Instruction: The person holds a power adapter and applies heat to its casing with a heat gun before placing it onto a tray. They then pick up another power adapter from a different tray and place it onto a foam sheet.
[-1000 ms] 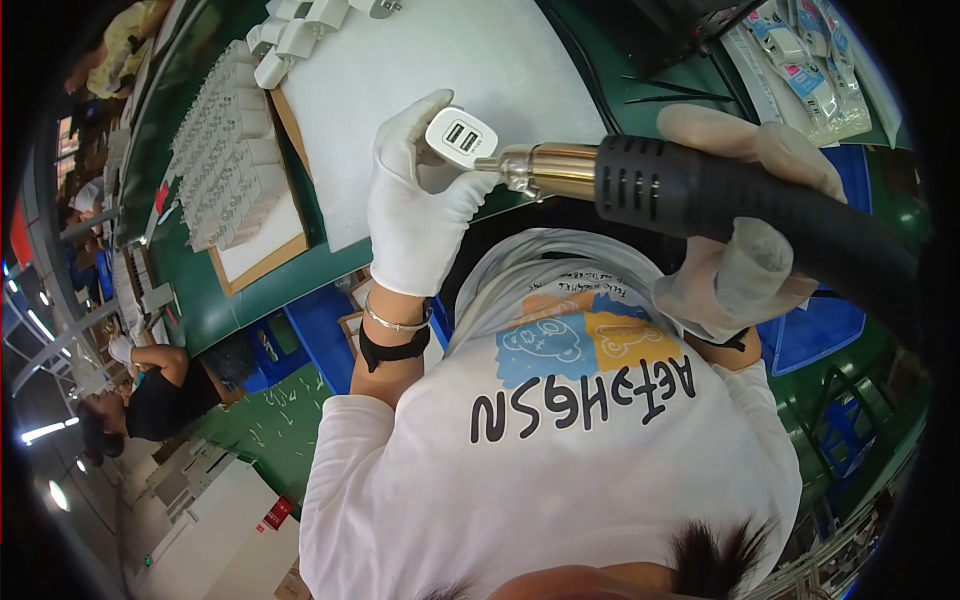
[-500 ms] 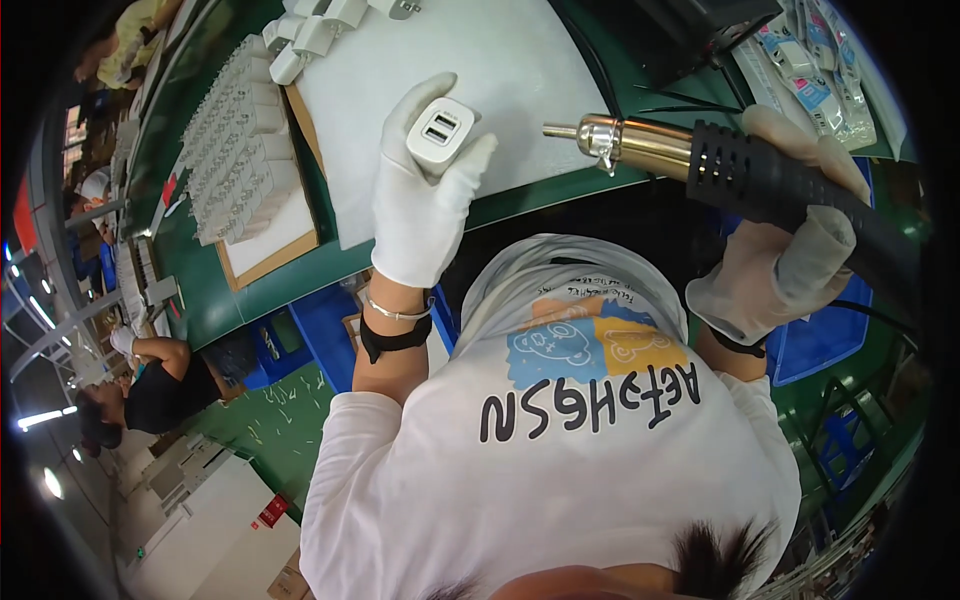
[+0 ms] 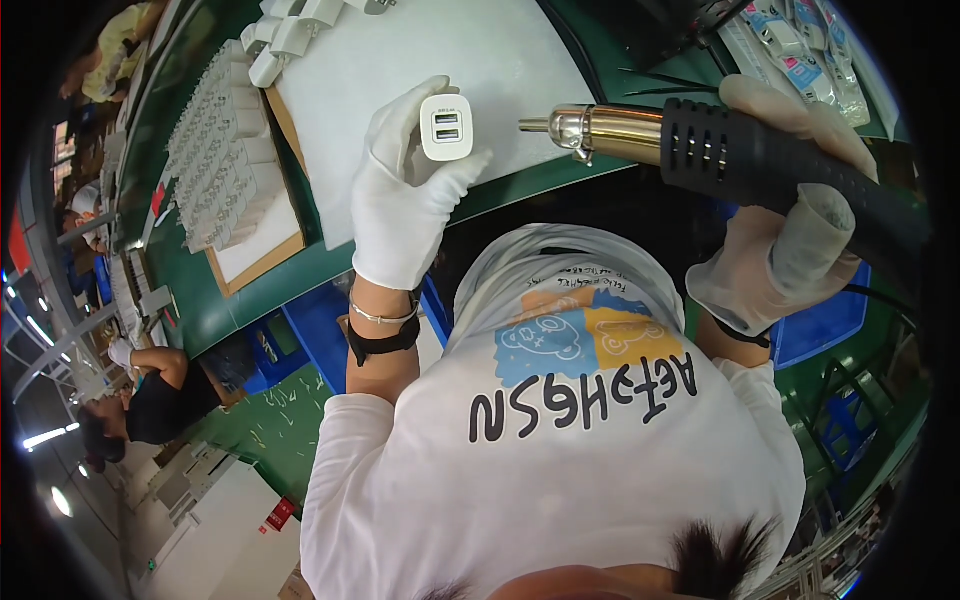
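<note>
At the left edge of the green tabletop (image 3: 200, 300), a wooden tray (image 3: 262, 262) carries rows of small white charger plugs (image 3: 215, 165), packed side by side; whether they are finished pieces or pieces waiting their turn cannot be told. More loose white plugs (image 3: 290, 35) lie at the far left corner of the white mat (image 3: 500, 70) that covers the middle of the tabletop.

The left hand (image 3: 405, 195), in a white glove, is raised above the near edge of the mat. Its fingers are closed around a white charger (image 3: 446, 127) with two sockets, held by the sides with the socket face turned up toward the camera. The piece is off the surface, gripped only by the fingertips.

To the right, the brass nozzle of a heat gun (image 3: 700, 145) points at the charger and stands apart from it, with a clear gap between tip and piece. The right hand (image 3: 775, 250), in a thin translucent glove, is wrapped tight around the gun's black handle. Judging by the gap, the heating of this one piece looks either just ended or not begun.

Bagged items (image 3: 800, 60) lie at the far right corner.
</note>
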A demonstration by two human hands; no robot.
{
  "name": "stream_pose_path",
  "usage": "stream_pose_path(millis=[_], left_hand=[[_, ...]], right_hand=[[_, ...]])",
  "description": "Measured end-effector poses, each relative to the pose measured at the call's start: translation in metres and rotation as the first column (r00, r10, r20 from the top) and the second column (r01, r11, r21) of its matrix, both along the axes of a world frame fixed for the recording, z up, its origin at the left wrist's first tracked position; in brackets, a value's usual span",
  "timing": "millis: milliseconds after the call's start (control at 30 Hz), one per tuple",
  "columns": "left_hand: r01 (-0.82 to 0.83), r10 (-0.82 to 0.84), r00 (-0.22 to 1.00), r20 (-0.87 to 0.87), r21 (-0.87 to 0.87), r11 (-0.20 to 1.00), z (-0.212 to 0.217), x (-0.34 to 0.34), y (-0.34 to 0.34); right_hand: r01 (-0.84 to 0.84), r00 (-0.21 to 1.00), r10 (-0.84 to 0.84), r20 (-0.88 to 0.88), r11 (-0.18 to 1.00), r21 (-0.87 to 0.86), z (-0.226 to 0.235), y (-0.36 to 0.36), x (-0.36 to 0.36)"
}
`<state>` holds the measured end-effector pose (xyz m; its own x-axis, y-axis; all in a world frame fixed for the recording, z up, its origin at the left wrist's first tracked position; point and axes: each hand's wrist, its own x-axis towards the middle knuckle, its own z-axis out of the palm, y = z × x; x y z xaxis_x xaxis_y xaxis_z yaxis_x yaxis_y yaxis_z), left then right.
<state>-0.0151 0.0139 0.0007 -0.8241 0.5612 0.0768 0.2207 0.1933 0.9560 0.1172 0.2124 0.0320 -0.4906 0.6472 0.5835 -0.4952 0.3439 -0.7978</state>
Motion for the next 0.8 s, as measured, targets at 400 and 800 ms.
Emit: stream_pose_path(millis=[400, 800], left_hand=[[-0.046, 0.046, 0.998, -0.031, -0.009, 0.999, -0.006, 0.003, -0.001], [-0.053, 0.053, 0.999, 0.003, 0.02, 0.998, -0.007, 0.003, 0.0]], right_hand=[[-0.162, 0.986, 0.138, 0.096, 0.932, 0.323, 0.008, 0.007, -0.005], [-0.132, 0.991, 0.115, 0.074, 0.945, 0.3, 0.007, -0.002, -0.015]])
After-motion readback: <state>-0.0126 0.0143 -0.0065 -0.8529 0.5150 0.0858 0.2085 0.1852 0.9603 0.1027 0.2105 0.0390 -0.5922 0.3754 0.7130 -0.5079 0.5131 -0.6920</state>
